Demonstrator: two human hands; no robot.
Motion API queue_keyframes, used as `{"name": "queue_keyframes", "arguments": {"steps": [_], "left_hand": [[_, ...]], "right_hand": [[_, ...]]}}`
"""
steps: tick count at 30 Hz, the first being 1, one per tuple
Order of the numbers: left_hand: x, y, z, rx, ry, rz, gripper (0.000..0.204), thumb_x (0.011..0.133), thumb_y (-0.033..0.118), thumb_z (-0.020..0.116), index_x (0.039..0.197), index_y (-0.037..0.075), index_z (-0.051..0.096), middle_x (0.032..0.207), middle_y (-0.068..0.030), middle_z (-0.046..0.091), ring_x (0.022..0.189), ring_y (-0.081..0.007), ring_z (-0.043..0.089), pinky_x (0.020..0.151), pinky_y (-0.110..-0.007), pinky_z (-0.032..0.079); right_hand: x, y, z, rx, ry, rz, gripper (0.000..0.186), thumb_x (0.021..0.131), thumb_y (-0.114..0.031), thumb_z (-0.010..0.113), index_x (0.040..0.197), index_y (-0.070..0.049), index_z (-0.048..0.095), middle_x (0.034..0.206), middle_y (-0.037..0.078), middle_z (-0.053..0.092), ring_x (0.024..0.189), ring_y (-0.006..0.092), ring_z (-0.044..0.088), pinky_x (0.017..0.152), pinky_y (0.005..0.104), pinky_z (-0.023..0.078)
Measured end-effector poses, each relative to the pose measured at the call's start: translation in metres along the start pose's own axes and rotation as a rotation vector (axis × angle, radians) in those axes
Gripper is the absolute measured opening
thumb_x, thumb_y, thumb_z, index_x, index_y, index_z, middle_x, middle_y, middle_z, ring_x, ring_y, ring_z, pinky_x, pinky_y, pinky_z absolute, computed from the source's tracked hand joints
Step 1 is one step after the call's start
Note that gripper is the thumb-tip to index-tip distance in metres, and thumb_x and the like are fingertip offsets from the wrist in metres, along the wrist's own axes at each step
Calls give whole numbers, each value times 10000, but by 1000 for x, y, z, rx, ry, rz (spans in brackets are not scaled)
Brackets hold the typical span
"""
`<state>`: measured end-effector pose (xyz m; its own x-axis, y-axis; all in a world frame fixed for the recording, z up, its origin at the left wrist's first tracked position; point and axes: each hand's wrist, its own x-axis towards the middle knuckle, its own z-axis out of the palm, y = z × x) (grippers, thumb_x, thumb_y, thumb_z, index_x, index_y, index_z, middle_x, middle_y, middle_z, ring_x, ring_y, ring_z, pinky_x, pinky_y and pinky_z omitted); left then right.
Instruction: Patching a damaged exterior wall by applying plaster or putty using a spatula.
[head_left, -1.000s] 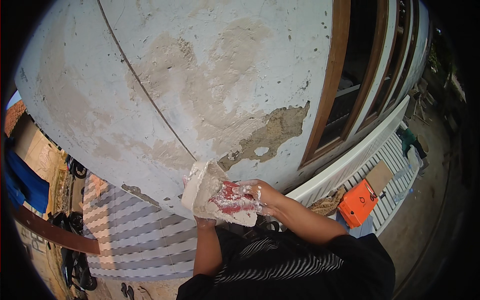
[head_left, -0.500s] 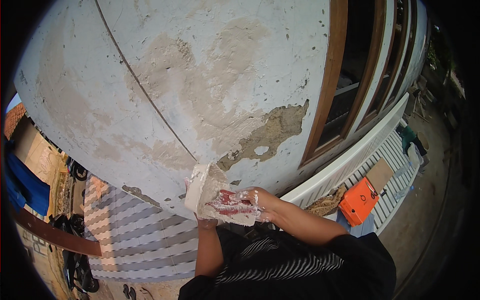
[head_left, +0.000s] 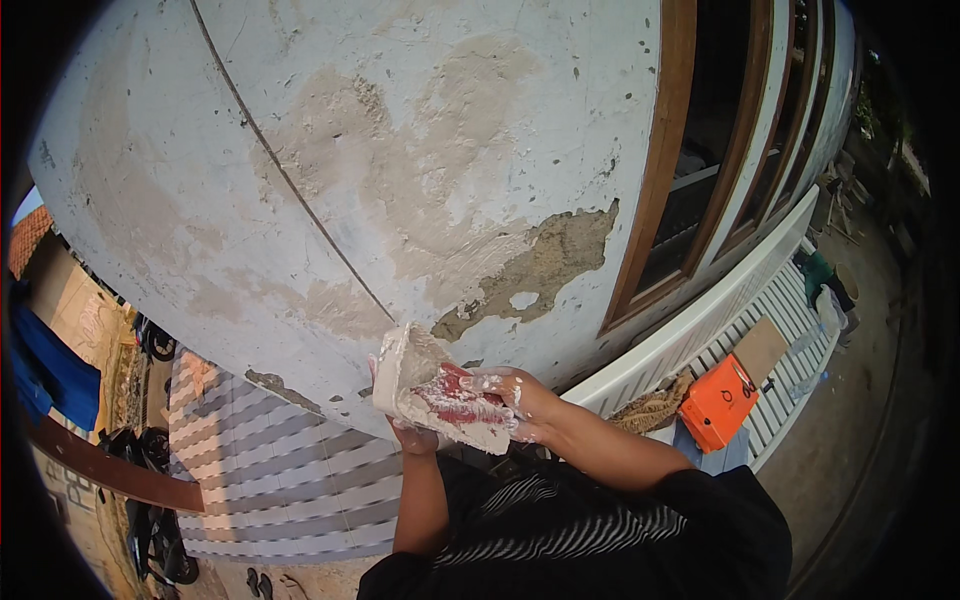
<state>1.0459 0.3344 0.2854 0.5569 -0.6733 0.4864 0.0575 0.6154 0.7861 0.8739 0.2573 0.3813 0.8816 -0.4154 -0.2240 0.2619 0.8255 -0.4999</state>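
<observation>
Head view: what does the left hand (head_left: pixel 415 437) have?

Tub (head_left: pixel 388 378), pale, smeared. Fingers wrapped round its outer left side, palm low against it. Tub tilted, mouth turned toward the right hand (head_left: pixel 522 396). Beige paste (head_left: pixel 428 352) coats the inside.

And the right?

Closed on a red scraper (head_left: pixel 464 408), just right of the tub. Thumb and fingers narrow on it, knuckles spotted white. Scraper's left end overlaps the tub's mouth; cannot tell how deep it sits. Thick paste along its lower edge.

What lies beyond the tub?

Wall (head_left: pixel 590 110), pale and flaking, rising above it. Beige patches (head_left: pixel 440 170) up there, rough-surfaced. Bare patch (head_left: pixel 578 248), grey-brown, above and right of the tub, with a pale island inside. Dark line (head_left: pixel 268 150) runs slantwise down the wall, its lower end meeting the tub's upper rim in the view.

To its right?

Window (head_left: pixel 640 225), brown-framed, up and right of the tub. Farther right and level with it, a white slatted bench (head_left: pixel 786 388). On that, an orange box (head_left: pixel 716 410) and a brown board (head_left: pixel 760 350).

Left side?

Floor (head_left: pixel 290 490), striped with light and shade, below and left of the tub. Blue cloth (head_left: pixel 55 365) well apart, far left.
</observation>
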Motion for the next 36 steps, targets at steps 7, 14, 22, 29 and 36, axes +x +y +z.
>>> {"name": "queue_keyframes", "arguments": {"steps": [7,14,22,29,36], "left_hand": [[-9,14,13,-314,95,-4,797,931,611,348,1514,117,124,1540,-143,213,1399,-346,260,1135,-517,244],[-13,32,2,-686,227,-91,666,936,514,333,1455,95,327,1451,-146,402,1281,-386,449,1019,-572,408],[-16,43,-8,-771,184,-204,641,910,519,410,1425,137,393,1409,-106,468,1229,-380,502,976,-591,433],[-10,46,-34,-700,169,-224,613,933,500,382,1427,138,391,1409,-100,471,1225,-380,507,968,-596,437],[-8,67,-43,-697,238,-240,602,938,502,365,1422,145,396,1404,-97,474,1234,-376,500,985,-588,425]], "right_hand": [[-13,-19,-8,-70,156,-86,321,929,-97,563,1205,63,529,1104,172,639,959,250,670,853,371,566],[-27,-39,-66,60,215,-385,414,912,-142,595,1275,23,482,1158,163,619,988,257,660,847,380,565],[-22,-36,-104,-446,505,-553,274,920,-101,609,1173,-63,510,949,37,631,717,124,616,511,274,497],[29,1,-127,-1096,683,-755,418,837,-105,650,1185,29,461,978,179,660,883,318,657,792,384,500],[47,50,-86,-1412,694,-630,480,803,-131,639,1172,58,396,953,284,585,881,475,578,744,501,470]]}}
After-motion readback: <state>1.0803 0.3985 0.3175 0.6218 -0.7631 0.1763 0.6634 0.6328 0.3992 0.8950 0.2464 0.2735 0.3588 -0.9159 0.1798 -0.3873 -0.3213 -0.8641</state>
